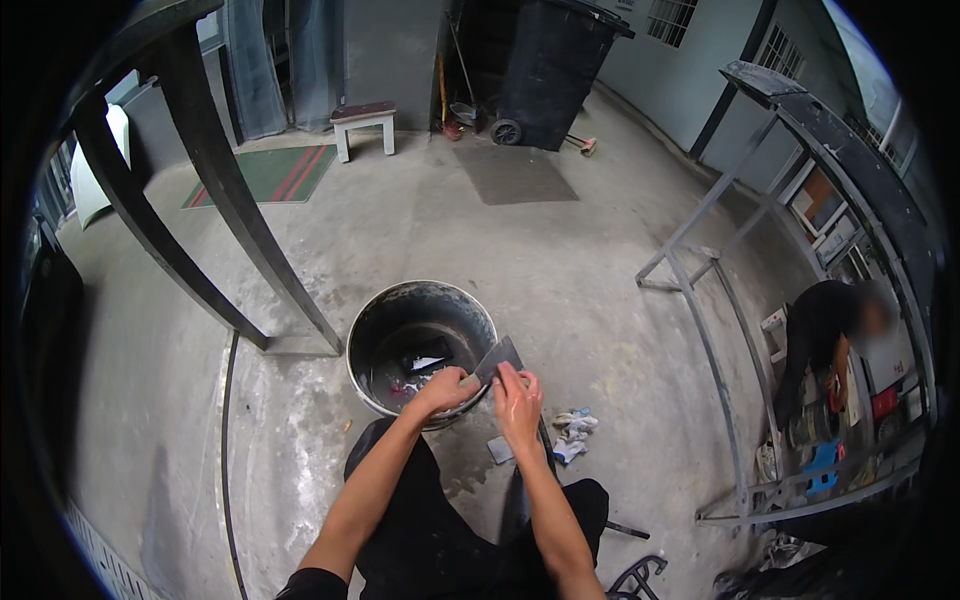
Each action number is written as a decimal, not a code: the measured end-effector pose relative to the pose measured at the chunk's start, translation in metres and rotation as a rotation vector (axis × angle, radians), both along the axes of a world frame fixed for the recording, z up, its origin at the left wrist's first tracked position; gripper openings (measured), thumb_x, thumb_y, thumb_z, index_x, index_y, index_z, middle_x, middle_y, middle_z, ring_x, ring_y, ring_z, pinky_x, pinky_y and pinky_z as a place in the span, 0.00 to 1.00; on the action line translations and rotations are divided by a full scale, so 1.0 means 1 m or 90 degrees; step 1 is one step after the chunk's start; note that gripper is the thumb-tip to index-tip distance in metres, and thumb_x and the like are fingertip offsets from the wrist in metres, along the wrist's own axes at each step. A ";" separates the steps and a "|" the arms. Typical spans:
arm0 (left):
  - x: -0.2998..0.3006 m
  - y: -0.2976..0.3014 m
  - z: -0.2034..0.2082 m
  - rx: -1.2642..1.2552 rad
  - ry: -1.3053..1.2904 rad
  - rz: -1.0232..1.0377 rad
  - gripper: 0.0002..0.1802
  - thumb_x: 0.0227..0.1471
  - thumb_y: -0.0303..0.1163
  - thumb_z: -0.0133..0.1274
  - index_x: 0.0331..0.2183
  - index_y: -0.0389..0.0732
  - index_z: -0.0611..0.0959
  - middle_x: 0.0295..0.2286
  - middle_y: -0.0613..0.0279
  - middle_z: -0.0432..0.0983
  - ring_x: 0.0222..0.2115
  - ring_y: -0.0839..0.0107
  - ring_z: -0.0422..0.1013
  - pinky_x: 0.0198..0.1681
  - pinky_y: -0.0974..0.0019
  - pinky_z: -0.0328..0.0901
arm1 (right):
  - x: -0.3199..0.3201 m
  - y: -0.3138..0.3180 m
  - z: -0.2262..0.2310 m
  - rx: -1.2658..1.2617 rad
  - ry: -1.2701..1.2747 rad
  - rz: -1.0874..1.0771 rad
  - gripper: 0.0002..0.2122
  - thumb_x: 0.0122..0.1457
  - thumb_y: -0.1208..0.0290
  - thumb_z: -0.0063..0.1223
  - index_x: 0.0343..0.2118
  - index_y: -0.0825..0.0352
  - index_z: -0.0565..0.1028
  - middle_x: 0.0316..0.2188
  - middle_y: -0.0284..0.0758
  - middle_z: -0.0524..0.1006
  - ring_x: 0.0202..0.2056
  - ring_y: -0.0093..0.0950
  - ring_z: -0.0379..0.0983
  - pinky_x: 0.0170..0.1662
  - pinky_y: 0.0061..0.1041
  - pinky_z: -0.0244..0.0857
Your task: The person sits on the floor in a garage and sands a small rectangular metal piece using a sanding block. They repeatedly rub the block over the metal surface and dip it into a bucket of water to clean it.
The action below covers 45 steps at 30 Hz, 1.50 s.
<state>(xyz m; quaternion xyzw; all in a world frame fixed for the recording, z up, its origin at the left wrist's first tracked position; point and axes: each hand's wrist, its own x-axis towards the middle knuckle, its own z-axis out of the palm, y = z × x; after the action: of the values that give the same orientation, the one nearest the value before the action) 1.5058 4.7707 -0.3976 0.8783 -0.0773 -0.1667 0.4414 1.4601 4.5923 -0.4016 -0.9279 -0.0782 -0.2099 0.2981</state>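
Grasping a flat gray piece [498,356], material unclear, at the right rim of the bucket [395,308], we clench our left hand [447,390] on its near-left end, right hand [518,396] gripping nearer its far-right side.

A low bench [364,112] stands near a red-striped green mat [255,177].

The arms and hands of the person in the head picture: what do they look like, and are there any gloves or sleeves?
Both the left hand and the right hand are bare, without gloves. The left forearm and right forearm narrow toward the wrists. A black sleeve shows on the left arm; none shows on the right.
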 end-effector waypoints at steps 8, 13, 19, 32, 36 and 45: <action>-0.003 -0.007 -0.003 0.096 -0.026 -0.137 0.27 0.58 0.48 0.50 0.38 0.28 0.76 0.37 0.31 0.76 0.42 0.37 0.72 0.45 0.47 0.66 | -0.003 -0.003 -0.040 0.012 0.013 -0.137 0.19 0.64 0.61 0.47 0.56 0.59 0.74 0.60 0.26 0.70 0.53 0.37 0.65 0.57 0.39 0.54; -0.010 0.007 -0.008 0.114 -0.016 -0.112 0.28 0.59 0.50 0.49 0.37 0.29 0.75 0.37 0.30 0.75 0.42 0.37 0.71 0.44 0.46 0.65 | -0.023 0.010 -0.042 -0.001 -0.010 -0.001 0.18 0.65 0.63 0.46 0.57 0.59 0.74 0.61 0.26 0.69 0.53 0.37 0.64 0.56 0.39 0.54; -0.011 0.003 -0.005 0.133 -0.027 -0.092 0.28 0.59 0.49 0.48 0.36 0.28 0.76 0.36 0.31 0.75 0.42 0.37 0.71 0.44 0.46 0.65 | -0.025 0.028 -0.042 0.034 -0.020 -0.041 0.18 0.64 0.62 0.47 0.56 0.57 0.75 0.60 0.25 0.70 0.52 0.36 0.65 0.55 0.39 0.55; 0.002 0.008 0.000 0.101 0.010 -0.147 0.27 0.59 0.47 0.48 0.39 0.27 0.77 0.38 0.31 0.76 0.43 0.38 0.72 0.46 0.47 0.66 | 0.025 -0.005 -0.013 -0.126 -0.065 0.086 0.17 0.60 0.63 0.52 0.52 0.58 0.78 0.57 0.21 0.73 0.54 0.31 0.63 0.54 0.36 0.54; 0.000 0.012 -0.008 0.108 -0.027 -0.164 0.28 0.60 0.48 0.48 0.39 0.27 0.77 0.38 0.33 0.76 0.43 0.40 0.72 0.47 0.48 0.66 | 0.008 -0.015 -0.017 -0.166 -0.109 0.192 0.16 0.59 0.63 0.52 0.50 0.57 0.79 0.57 0.20 0.73 0.54 0.32 0.63 0.54 0.37 0.55; 0.001 0.009 -0.002 0.091 0.031 -0.176 0.28 0.60 0.49 0.46 0.41 0.28 0.75 0.38 0.33 0.76 0.43 0.40 0.72 0.46 0.47 0.66 | 0.022 -0.039 -0.011 -0.258 -0.114 0.292 0.17 0.58 0.65 0.53 0.50 0.59 0.79 0.56 0.21 0.73 0.54 0.32 0.64 0.52 0.37 0.56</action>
<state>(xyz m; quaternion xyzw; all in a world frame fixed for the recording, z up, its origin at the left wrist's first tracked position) 1.5064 4.7795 -0.3993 0.8843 -0.1746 -0.2519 0.3521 1.4816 4.5534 -0.4121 -0.9045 -0.3513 -0.1979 0.1390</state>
